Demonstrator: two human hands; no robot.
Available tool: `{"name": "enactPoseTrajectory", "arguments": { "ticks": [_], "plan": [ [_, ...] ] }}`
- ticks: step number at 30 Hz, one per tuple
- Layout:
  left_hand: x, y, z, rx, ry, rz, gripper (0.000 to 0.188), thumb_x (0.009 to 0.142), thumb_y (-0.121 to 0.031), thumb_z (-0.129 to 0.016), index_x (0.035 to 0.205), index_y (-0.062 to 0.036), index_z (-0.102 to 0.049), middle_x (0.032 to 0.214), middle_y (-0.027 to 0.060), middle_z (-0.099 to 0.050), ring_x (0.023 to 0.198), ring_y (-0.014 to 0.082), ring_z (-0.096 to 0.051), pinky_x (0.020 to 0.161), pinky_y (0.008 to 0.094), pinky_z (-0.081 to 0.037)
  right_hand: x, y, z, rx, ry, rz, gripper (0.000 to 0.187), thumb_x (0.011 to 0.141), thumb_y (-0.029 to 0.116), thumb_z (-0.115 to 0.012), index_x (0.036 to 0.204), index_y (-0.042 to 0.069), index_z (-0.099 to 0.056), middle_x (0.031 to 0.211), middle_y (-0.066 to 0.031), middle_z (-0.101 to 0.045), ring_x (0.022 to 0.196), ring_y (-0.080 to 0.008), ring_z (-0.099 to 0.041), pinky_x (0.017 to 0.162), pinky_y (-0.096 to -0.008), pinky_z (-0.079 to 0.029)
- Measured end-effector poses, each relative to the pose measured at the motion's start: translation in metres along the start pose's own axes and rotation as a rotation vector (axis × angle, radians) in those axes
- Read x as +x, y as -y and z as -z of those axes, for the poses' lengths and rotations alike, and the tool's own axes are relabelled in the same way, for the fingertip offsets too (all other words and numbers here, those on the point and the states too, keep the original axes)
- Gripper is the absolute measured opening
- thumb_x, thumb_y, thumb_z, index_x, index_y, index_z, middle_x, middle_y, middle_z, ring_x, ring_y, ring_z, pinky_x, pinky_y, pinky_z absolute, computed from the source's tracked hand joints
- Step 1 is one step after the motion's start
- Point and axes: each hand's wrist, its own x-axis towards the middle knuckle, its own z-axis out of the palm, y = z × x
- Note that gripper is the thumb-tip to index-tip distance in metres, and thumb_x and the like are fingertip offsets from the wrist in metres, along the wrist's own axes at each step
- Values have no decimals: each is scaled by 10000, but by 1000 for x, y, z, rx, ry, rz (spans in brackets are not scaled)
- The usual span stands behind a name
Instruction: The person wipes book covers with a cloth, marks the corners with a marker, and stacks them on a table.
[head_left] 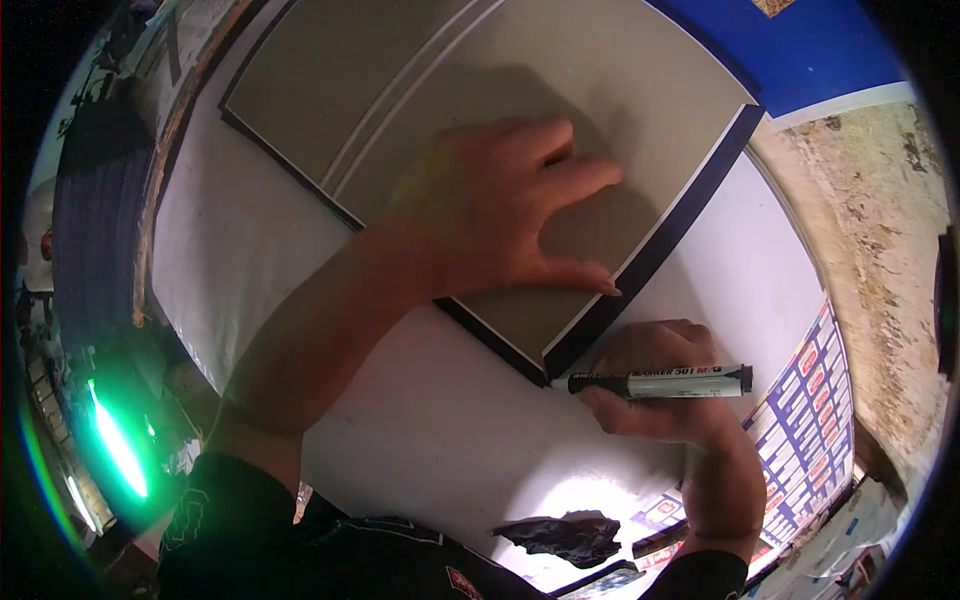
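Marker (660,382) lies sideways in the pinching right hand (665,385), tip at the board (520,150) corner; left hand (490,215) presses spread.

Matt grey board (520,110) with dark edging, smooth white sheet (420,420), glossy plastic marker (660,381).

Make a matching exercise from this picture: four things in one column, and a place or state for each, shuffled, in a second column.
Things:
1. left hand
2. marker
3. grey-green board
4. white sheet

Places or states:
A. lies under the board
B. pressed flat on the board
C. held in the right hand, tip at the board's corner
D. edged with a dark border, lying on the sheet

Pairs: 1-B, 2-C, 3-D, 4-A
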Motion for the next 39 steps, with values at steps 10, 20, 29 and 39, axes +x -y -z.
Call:
{"name": "enactPoseTrajectory", "arguments": {
  "ticks": [10,20,29,39],
  "plan": [
    [-3,-2,-1,27,-32,-22,759,625,-700,-736,1122,-130,-666,832,50,-503,716,208,-574,605,350,-491,-4,3,-4,-41,-22,-43,234,755,205,-809,852,97,-626,661,-68,-672,600,-240,-701,545,-343,-552],
    [-1,-1,0,39,-32,-12,758,614,-700,-743,1127,-148,-663,838,53,-503,723,214,-579,611,352,-489,-3,5,-3,-69,-7,-103,303,682,120,-818,832,87,-557,715,-46,-678,582,-173,-656,574,-286,-528],
    [-2,-2,0,32,-13,-1,770,617,-715,-732,1134,-148,-666,842,55,-498,736,222,-582,619,372,-488,-3,4,-3,-143,32,-55,318,697,144,-809,859,75,-544,707,-37,-673,578,-163,-653,564,-267,-514],
    [-3,-3,-1,3,-21,1,761,641,-702,-725,1145,-135,-663,857,64,-488,772,240,-580,653,380,-486,9,-8,9,4,141,292,368,662,96,-828,957,38,-617,736,-99,-693,614,-203,-687,540,-294,-526]
  ]
}}
